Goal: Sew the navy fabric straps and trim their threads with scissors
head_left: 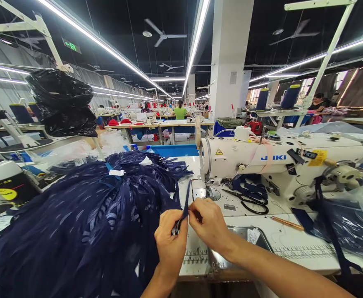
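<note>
A narrow navy fabric strip stands up between my hands, its tip pointing away from me. My left hand is closed around its lower part. Thumb and forefinger of my right hand pinch at the strip's right edge; the exact contact is partly hidden by the fingers. Both hands are just in front of the needle area of a white JUKI sewing machine. A large heap of navy fabric strips lies to the left, close beside my left hand, with white tags on top.
Black-handled scissors lie on the machine bed, with a brown pencil-like tool nearer me. A printed ruler runs along the table front. Plastic-wrapped navy material is at right. A black plastic bag hangs at upper left.
</note>
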A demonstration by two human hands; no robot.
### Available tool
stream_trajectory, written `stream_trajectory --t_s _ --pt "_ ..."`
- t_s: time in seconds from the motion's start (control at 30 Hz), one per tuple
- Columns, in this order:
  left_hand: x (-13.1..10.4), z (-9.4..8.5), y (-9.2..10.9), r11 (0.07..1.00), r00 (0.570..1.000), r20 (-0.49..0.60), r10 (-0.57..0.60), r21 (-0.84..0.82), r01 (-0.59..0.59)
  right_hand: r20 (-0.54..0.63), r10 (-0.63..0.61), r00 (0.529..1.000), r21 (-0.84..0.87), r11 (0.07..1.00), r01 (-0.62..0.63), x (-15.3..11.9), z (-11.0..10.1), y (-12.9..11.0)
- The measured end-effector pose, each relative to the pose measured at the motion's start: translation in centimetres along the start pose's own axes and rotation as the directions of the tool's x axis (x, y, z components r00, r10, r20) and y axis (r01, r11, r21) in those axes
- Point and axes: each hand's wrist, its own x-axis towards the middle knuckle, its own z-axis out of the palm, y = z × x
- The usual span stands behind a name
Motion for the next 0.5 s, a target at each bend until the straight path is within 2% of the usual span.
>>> stream_trajectory --t_s 0.07,0.1,0.17,0.27,0.37,0.43,0.5 --pt "0.0 0.0 0.2 0.999 0.999 0.016 0.038 0.033 -0.038 -0.004 -0.037 0.999 -0.046 0.998 0.036 0.0 0.1 0.2" --pt "0.1 -0.1 0.3 1.000 0.999 0.034 0.004 0.025 -0.005 -0.003 -0.049 0.999 -0.045 0.998 0.049 0.0 0.1 0.1" --pt "0.4 -0.1 0.4 0.990 0.988 0.075 -0.136 -0.038 0.139 -0.009 -0.077 0.997 -0.009 0.997 0.076 -0.3 0.0 -0.3" --pt "1.2 -0.2 0.5 0.903 0.925 0.107 -0.364 -0.204 0.379 -0.007 -0.208 0.978 0.113 0.972 0.207 -1.0 -0.3 -1.7" --pt "1.9 -0.4 0.5 0.785 0.854 0.163 -0.494 -0.339 0.519 0.055 -0.392 0.918 0.238 0.898 0.369 -1.8 -0.8 -2.6" --pt "2.0 -0.5 0.5 0.721 0.828 0.212 -0.520 -0.410 0.558 0.106 -0.409 0.906 0.262 0.891 0.371 -1.9 -1.1 -2.6" --pt "1.9 -0.5 0.4 0.679 0.820 0.234 -0.522 -0.468 0.566 0.123 -0.334 0.934 0.250 0.922 0.297 -1.8 -1.3 -2.0"
